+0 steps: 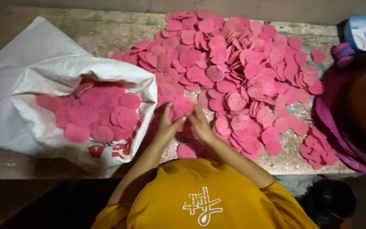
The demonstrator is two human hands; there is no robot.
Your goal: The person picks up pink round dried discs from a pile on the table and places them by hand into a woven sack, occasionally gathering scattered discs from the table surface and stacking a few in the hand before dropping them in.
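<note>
Both hands meet over the near edge of the worn stone slab [106,32]: the left hand [166,127] and the right hand [200,125] together grasp a small stack of round pink porous discs [182,106], fingers curled about its rim from either side. To the left, just beside the left hand, a white woven plastic sack [43,76] stands open with its rim rolled down, partly filled with the same discs. Rightward, a broad loose heap of pink discs [242,63] covers the slab. At the far right stands a pink-stained round tub [352,114]. Judging by this, the step in hand is gathering discs into a stack; squaring its edges seems to call for even pressure.
</note>
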